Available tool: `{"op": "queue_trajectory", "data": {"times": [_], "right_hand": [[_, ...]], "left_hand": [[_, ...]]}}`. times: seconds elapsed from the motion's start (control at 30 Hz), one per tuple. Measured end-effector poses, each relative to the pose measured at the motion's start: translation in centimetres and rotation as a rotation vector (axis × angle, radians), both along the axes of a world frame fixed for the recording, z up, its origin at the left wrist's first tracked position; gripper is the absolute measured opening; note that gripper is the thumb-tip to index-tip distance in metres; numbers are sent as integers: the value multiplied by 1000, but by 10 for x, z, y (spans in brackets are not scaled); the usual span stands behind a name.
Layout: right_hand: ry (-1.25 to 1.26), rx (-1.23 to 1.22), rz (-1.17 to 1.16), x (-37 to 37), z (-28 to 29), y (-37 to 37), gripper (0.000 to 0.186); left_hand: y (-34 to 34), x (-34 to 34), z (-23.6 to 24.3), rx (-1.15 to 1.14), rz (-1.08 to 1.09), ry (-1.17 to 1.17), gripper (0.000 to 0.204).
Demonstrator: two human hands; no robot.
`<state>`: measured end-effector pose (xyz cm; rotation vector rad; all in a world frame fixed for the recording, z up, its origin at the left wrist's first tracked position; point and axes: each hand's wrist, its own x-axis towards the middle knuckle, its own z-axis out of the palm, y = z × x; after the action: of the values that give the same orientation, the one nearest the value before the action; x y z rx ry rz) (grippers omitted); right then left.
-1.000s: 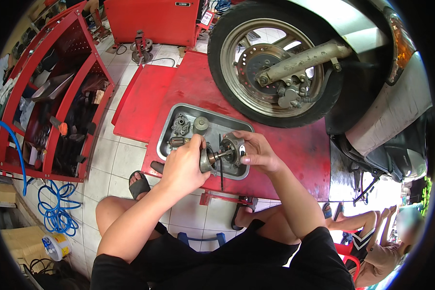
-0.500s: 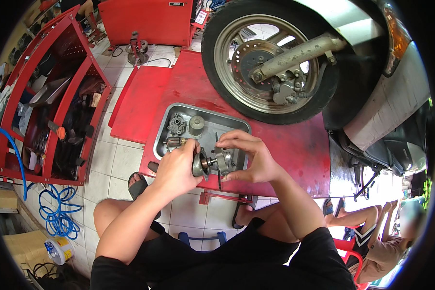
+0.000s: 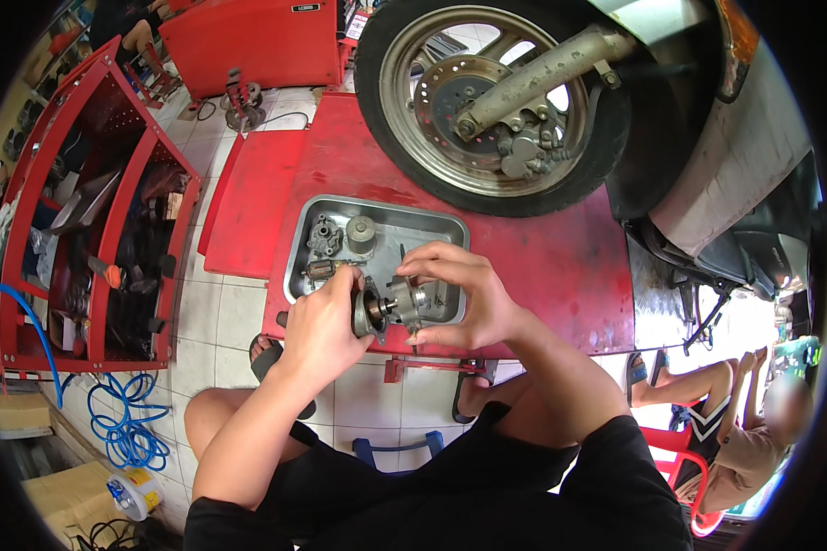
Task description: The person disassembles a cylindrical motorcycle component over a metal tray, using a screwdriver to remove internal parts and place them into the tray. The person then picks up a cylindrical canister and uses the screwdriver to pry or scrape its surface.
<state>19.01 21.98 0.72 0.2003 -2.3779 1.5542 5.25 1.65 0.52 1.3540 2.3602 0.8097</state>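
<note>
My left hand (image 3: 320, 323) grips a round grey metal housing (image 3: 369, 314) over the near edge of a steel tray (image 3: 388, 214). My right hand (image 3: 464, 296) holds the mating metal part with a short shaft (image 3: 404, 301) against it, fingers curled over the top. In the tray lie a small metal cylinder (image 3: 360, 233), a geared cover piece (image 3: 324, 238) and an armature-like part (image 3: 322, 269).
The tray sits on a red lift platform (image 3: 542, 257) that carries a scooter's front wheel (image 3: 496, 101). A red tool cart (image 3: 92, 230) stands at left, with a blue hose (image 3: 124, 422) on the tiled floor. Another person (image 3: 753, 432) sits at the right.
Both hands have drawn the metal assembly slightly nearer to me and turned it; the view has shifted a little to the left.
</note>
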Motion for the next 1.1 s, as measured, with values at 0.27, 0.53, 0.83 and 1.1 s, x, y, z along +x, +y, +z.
{"op": "queue_trajectory", "data": {"times": [0.27,0.53,0.83,1.1], "right_hand": [[109,144,23,0,3,-3,71],[77,290,87,2,7,-14,71],[110,325,117,6,6,-12,69],[1,286,46,10,2,-19,68]], "left_hand": [[-2,4,7,-13,-11,-24,60],[0,7,-7,9,-75,-146,59],[2,2,-11,64,-169,-289,56],[-1,4,-11,-10,-156,-262,53]]}}
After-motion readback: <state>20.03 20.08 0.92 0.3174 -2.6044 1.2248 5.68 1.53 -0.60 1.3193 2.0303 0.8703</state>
